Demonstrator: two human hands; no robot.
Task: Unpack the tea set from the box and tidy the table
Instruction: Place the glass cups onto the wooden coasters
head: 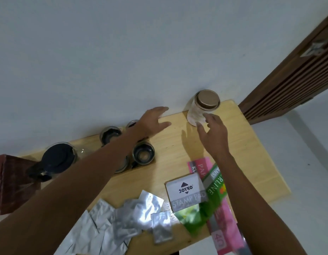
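Note:
A dark-lidded glass teapot [57, 160] stands at the table's left back. Beside it sit glass cups with dark bases [143, 155], [110, 135], one partly hidden under my left forearm. My left hand [154, 121] hovers open above the cups near the wall, holding nothing. A white jar with a gold lid [201, 107] stands at the back right. My right hand [213, 131] is open just in front of that jar, fingertips close to its base. A dark red box [10, 183] sits at the left edge.
Several silver foil pouches [122, 216] lie at the wooden table's [251, 153] front. A white stamp pad box [185, 192], a green box [212, 190] and a pink box [223, 227] lie front right. A white wall backs the table; a brown slatted door [297, 70] stands right.

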